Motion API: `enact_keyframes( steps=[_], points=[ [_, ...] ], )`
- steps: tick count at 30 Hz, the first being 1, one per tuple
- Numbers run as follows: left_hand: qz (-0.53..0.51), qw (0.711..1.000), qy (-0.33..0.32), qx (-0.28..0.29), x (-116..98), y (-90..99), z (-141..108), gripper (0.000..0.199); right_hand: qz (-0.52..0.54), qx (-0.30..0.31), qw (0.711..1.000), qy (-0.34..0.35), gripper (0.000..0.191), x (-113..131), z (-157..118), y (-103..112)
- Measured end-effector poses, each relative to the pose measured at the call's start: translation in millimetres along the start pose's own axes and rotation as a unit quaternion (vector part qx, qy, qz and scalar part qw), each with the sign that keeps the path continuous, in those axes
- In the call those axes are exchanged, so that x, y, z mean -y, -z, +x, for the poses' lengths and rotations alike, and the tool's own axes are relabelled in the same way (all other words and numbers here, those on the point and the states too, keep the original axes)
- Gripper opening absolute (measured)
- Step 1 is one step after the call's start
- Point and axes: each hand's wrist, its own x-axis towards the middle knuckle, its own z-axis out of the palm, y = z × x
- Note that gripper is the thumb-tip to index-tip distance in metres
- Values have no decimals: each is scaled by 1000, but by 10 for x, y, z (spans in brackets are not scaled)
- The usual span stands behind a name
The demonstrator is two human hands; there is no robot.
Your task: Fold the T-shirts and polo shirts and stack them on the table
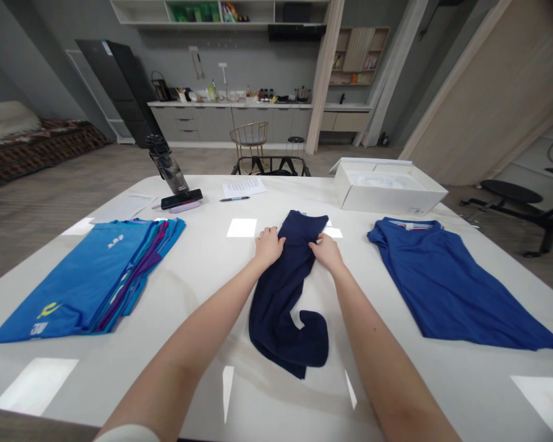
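A dark navy garment point(283, 294) lies lengthwise on the white table point(188, 380), its lower end curling to the right in a hook shape. At its upper left edge, my left hand point(269, 247) has its fingers closed on the fabric. My right hand point(326, 250) pinches the upper right edge between thumb and fingers. To the left rests a stack of folded blue shirts point(87, 270), with purple and teal layers showing at its side. A royal blue shirt point(456, 282) lies folded at the right.
An open white box point(387, 196) stands at the back right. Towards the back left are a handheld vacuum point(168, 169), a black phone point(181, 199), a pen point(235, 199) and papers point(245, 186). A black chair point(271, 166) stands behind the far edge.
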Motion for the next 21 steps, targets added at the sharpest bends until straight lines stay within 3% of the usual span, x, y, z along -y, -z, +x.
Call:
enact_keyframes(
  steps=[3, 5, 7, 10, 13, 15, 18, 21],
  points=[
    [-30, 999, -9, 32, 22, -18, 48, 14, -43, 0, 999, 8, 29, 17, -19, -18],
    [-68, 997, -19, 23, 12, -38, 75, 3, -55, 17, 998, 18, 31, 47, -40, -26],
    [-103, 995, -11, -3, 0, -62, 107, 3, -64, 28, 997, 21, 30, 72, -58, -22],
    [-132, 991, 39, -6, 0, -104, 176, 26, -84, 10, 996, 7, 33, 77, -77, -4],
    [-144, 986, 78, 14, 18, -135, 249, 17, -77, -9, 997, -13, 41, 44, -67, -12],
    [-161, 982, 94, 10, 29, -141, 277, 7, -51, -9, 999, -4, 41, 13, -38, -40],
    [-183, 978, 96, -13, 32, -120, 276, 10, 20, 2, 999, 35, 41, -4, 8, -98],
    [-223, 970, 76, -66, 0, -62, 244, 9, 171, 75, 982, 32, 63, 63, -4, -142]
  ],
)
